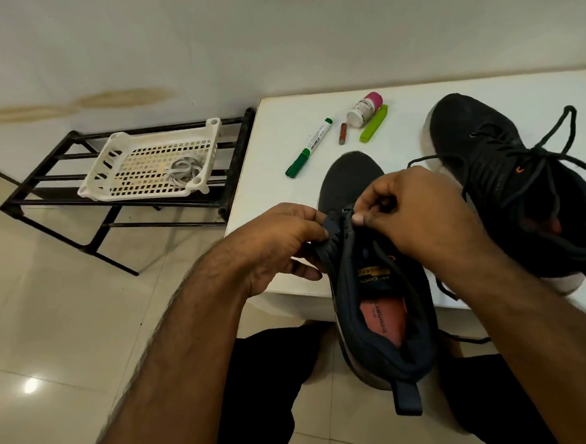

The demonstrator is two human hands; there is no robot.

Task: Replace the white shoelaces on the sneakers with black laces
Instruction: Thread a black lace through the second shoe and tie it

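Sneaker [374, 285] overhangs table edge [289, 290]; both hands' grips, left [279, 246], right [411, 211], pinch its eyelets

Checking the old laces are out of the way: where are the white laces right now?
In the head view, far left: the white laces lie bundled in the white basket on the black rack, left of the table, away from both sneakers.

Both bare forearms reach forward from the bottom of the view and converge. The left hand [279, 243] curls, its fingers [310, 220] gripping the near sneaker's [374, 285] eyelet flap. The right hand [418, 210] arches above, thumb and forefinger pinching at the black lace [395, 270].
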